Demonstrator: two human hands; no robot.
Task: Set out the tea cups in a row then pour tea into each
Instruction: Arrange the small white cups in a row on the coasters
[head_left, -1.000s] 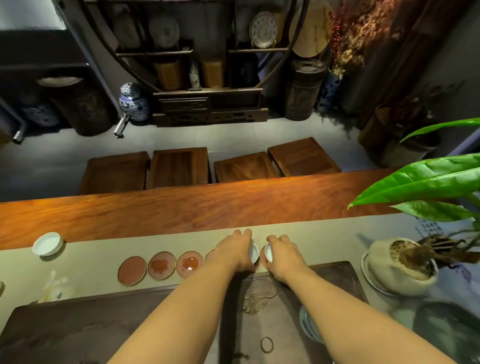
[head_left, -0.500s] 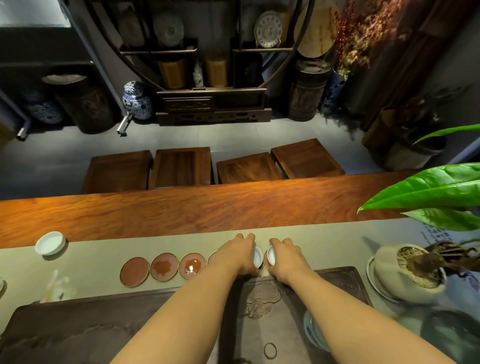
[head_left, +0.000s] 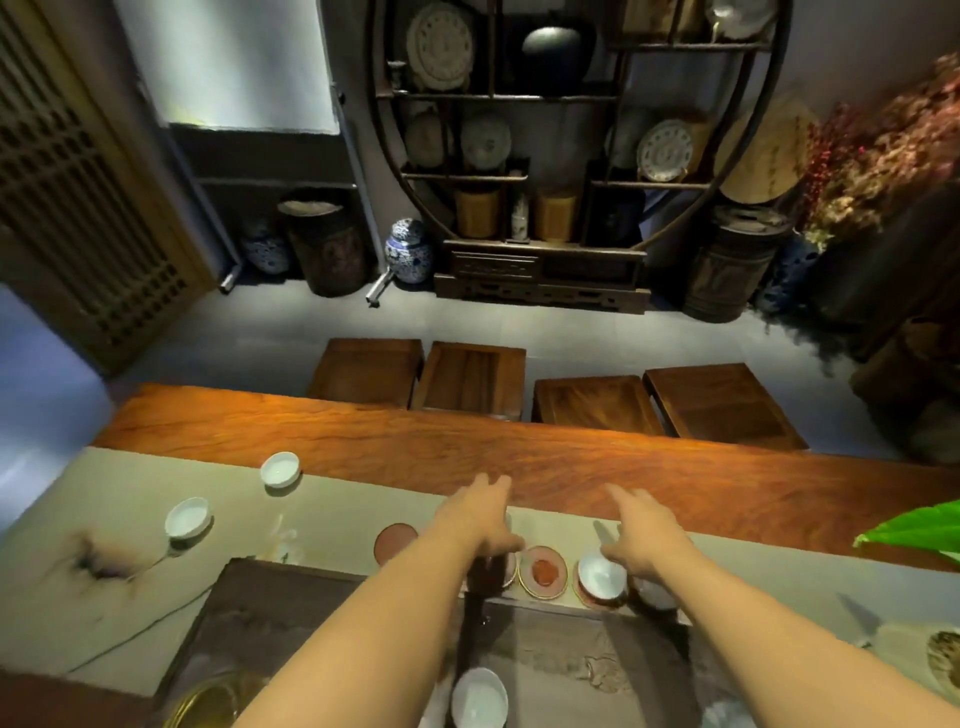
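Note:
A row of round reddish coasters lies on the grey table runner (head_left: 104, 613): one bare at the left (head_left: 395, 542), one gold-rimmed in the middle (head_left: 542, 570). A white tea cup (head_left: 601, 576) stands on the coaster right of that one. My left hand (head_left: 480, 517) hovers over the row with fingers spread, holding nothing. My right hand (head_left: 641, 540) hangs just right of the cup, fingers apart and empty. Two white cups (head_left: 188, 518) (head_left: 280, 468) sit far left on the runner. Another white cup (head_left: 479, 697) rests on the dark tea tray (head_left: 291, 613) near me.
The long wooden table (head_left: 519, 447) runs behind the runner, with several wooden stools (head_left: 470, 379) beyond it. A green plant leaf (head_left: 914, 530) reaches in at the right, with a pot's rim at the right edge. A round shelf with plates stands at the back wall.
Both hands have let go of the two cups they held together and lifted apart with fingers spread. One cup now stands on a coaster. The camera view has tilted up and left.

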